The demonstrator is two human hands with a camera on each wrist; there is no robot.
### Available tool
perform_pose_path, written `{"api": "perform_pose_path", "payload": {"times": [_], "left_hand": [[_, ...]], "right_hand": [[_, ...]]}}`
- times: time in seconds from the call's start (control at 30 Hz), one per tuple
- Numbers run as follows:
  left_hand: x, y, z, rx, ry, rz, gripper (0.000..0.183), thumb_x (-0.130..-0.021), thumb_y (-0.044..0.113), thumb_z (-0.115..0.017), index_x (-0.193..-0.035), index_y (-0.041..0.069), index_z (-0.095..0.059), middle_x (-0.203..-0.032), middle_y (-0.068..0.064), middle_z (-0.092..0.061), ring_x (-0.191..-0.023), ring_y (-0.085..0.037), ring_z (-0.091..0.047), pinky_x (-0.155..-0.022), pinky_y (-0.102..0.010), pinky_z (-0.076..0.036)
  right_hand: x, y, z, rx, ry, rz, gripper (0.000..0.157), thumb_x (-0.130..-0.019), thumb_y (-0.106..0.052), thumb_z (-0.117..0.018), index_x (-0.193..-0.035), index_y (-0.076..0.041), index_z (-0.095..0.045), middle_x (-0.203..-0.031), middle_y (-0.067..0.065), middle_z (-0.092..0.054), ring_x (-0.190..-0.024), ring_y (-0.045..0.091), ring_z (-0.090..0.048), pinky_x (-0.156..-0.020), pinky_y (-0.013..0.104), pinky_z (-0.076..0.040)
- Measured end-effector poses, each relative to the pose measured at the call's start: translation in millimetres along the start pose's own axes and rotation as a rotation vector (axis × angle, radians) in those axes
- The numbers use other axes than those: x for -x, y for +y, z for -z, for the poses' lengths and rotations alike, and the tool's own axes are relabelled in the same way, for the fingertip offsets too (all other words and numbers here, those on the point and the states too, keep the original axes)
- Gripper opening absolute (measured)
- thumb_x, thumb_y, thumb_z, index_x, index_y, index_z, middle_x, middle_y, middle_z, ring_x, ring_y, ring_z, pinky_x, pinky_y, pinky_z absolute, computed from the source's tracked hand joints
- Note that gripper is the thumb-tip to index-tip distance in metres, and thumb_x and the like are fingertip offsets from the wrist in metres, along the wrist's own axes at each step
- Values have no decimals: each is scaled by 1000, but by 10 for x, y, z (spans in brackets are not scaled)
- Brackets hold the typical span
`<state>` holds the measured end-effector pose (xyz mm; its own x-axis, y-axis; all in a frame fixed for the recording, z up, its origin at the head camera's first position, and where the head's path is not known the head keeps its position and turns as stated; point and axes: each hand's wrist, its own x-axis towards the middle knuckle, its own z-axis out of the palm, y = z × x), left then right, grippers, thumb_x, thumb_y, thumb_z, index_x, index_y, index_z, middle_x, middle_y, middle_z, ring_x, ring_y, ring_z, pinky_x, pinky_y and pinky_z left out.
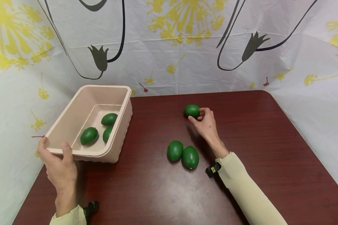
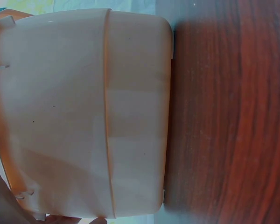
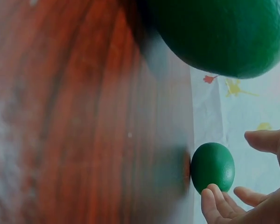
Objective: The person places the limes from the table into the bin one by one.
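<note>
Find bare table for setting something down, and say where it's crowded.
Free: the table right of the right sleeve; the strip between the bin and the green fruit pair; the near middle, in front of that pair. Crowded: the lone fruit, with the right hand at it, and the bin's near rim, gripped by the left hand.

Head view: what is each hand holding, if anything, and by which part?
The left hand holds the beige bin by its near-left rim corner. The right hand is at the far green fruit but has not closed on it: no hold there.
</note>
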<state>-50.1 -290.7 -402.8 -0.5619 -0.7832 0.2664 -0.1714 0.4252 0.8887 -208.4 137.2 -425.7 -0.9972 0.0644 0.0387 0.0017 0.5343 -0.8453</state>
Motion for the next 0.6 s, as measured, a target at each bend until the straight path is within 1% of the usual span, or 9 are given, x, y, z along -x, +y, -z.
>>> {"api": "perform_pose_path", "payload": {"times": [0.27,0.6], "left_hand": [[2,1,-8,1,0,-6,65,-94,47,-54,-155,45,-34,-163,1,-42,-138,-46,-47,-106,-66,-28],[-1,-5,-3,-5,2,5,65,-94,47,-54,-155,45,-33,-163,2,-42,-137,-49,-48,-106,-67,-28]], "right_hand": [[-39,19,3,15,1,4,67,-96,-32,-73,-146,1,-42,-138,26,-45,-119,37,-61,-98,51,-52],[-87,36,-27,27,-7,-7,70,-96,-34,-73,-147,0,-40,-140,27,-43,-121,37,-60,-99,51,-52]]}}
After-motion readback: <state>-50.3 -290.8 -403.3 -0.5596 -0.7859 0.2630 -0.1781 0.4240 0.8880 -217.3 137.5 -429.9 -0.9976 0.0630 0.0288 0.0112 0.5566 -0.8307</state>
